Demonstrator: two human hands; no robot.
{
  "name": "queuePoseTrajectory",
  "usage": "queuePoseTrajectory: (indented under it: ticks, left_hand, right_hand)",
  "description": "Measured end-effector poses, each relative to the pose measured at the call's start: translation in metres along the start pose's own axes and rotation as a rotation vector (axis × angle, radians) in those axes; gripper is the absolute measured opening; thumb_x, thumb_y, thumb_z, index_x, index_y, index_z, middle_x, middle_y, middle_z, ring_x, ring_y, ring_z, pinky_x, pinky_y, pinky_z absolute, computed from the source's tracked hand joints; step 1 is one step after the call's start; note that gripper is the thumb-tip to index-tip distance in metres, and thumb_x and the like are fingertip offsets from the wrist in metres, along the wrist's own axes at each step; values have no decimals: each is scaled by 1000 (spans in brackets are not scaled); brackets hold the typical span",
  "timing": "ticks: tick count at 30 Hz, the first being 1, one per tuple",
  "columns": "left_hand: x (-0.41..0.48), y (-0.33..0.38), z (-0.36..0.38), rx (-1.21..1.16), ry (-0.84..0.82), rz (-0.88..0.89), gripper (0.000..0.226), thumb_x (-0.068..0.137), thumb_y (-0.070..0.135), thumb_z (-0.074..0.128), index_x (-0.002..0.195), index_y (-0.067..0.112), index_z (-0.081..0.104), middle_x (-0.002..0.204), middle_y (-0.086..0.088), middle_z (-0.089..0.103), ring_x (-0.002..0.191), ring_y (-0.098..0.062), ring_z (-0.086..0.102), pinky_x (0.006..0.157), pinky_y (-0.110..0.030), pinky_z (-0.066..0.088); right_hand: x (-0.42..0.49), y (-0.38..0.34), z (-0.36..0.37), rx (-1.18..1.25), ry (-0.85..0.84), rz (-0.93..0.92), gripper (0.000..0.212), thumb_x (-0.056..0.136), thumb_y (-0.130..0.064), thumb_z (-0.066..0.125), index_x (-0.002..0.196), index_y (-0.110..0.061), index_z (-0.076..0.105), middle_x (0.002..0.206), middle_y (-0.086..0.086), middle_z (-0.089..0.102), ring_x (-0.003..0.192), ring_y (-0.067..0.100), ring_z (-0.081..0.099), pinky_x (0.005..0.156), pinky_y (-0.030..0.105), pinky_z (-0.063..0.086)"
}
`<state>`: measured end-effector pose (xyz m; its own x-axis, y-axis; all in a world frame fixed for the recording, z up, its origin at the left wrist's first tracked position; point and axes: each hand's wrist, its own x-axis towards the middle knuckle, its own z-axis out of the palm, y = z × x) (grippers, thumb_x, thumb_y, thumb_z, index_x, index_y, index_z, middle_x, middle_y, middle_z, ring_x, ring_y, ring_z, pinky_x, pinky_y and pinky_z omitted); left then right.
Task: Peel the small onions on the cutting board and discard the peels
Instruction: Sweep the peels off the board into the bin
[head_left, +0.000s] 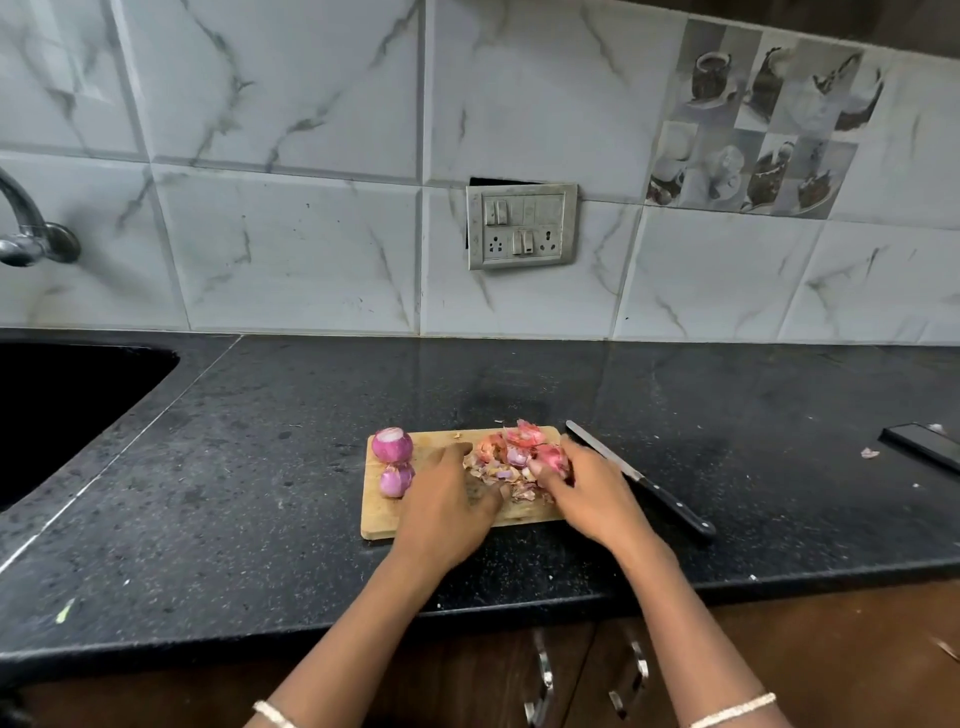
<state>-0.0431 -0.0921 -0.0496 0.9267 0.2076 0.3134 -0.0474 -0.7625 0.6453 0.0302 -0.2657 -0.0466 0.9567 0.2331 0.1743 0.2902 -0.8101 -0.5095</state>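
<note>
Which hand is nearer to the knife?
Right. The right hand grips peels just left of the knife. The left hand is farther left, beyond the peels, on the board.

A light wooden board (379, 525) lies flat on the black tabletop (260, 493). At its left edge sit two peeled purple onions, touching: the larger onion (392, 445) at the far corner, cut top upward, and the smaller onion (396, 479) just in front. Pink and tan peels (501, 462) are heaped on the right half, and the right hand (582, 493) grips their right side.
</note>
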Motion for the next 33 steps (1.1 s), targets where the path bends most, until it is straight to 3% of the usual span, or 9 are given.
queuePoseTrajectory:
  ticks: [5, 11, 13, 19, 22, 24, 29, 31, 33]
  left_hand:
    - [9, 1, 10, 10, -106, -27, 86, 89, 50, 70, 154, 10, 30, 158, -8, 37, 144, -23, 38, 115, -32, 31]
    - [15, -3, 7, 9, -137, -29, 104, 81, 62, 73, 156, 9, 26, 159, -8, 36, 144, -21, 37, 116, -32, 32]
    - [20, -3, 5, 9, -174, -51, 111, 76, 62, 77, 157, 8, 24, 160, -8, 34, 146, -22, 35, 116, -32, 30]
    - [41, 9, 7, 249, -260, -104, 120, 68, 66, 81, 155, 4, 25, 159, -14, 33, 145, -30, 36, 114, -39, 35]
    - [51, 11, 5, 389, -261, -124, 109, 66, 71, 79, 146, 7, 39, 149, -15, 42, 135, -32, 46, 105, -41, 42]
    - [56, 11, 3, 393, -306, -146, 107, 65, 70, 81, 144, 9, 42, 146, -15, 42, 133, -33, 47, 105, -40, 42]
    - [63, 13, -4, 296, -442, -185, 114, 57, 61, 90, 146, 10, 38, 146, -14, 36, 132, -33, 45, 109, -41, 40]
    - [67, 14, -9, 285, -499, -180, 121, 56, 57, 92, 151, 9, 33, 149, -14, 33, 135, -34, 42, 112, -41, 39]
    - [71, 15, -14, 297, -546, -170, 125, 58, 53, 93, 154, 10, 27, 152, -14, 30, 139, -34, 39, 114, -43, 37]
  right_hand:
    - [-5, -16, 12, 79, 15, -110, 55, 103, -30, 55, 155, -23, 39, 155, -4, 46, 143, 19, 42, 116, 35, 34]
    - [23, -16, -11, 292, 202, -54, 38, 97, -6, 57, 133, -15, 64, 129, 0, 68, 115, 11, 64, 103, 26, 49]
    - [38, -12, -17, 239, 166, -25, 33, 99, -16, 60, 131, -14, 66, 129, 1, 68, 118, 15, 63, 103, 30, 48]
    - [64, -10, -1, 148, -192, -103, 59, 103, -51, 47, 151, -16, 46, 153, 2, 49, 141, 20, 45, 115, 38, 34]
    - [66, -11, 10, 110, -177, -185, 38, 106, -50, 40, 104, -29, 72, 110, -6, 73, 108, 17, 63, 92, 37, 44]
    - [62, -12, 14, 108, -153, -222, 42, 107, -46, 40, 89, -25, 72, 87, -11, 68, 91, 15, 64, 80, 35, 43]
    - [46, -14, -5, 206, -102, -254, 39, 103, -50, 47, 119, -25, 73, 112, -7, 74, 105, 10, 66, 91, 33, 51]
    - [41, -12, -33, 198, -119, -218, 48, 98, -56, 53, 133, -25, 64, 128, -8, 67, 118, 10, 61, 95, 27, 45]
    - [39, -1, -57, 102, -231, -140, 66, 84, -66, 66, 138, -28, 58, 124, -12, 63, 111, 9, 59, 88, 25, 44]
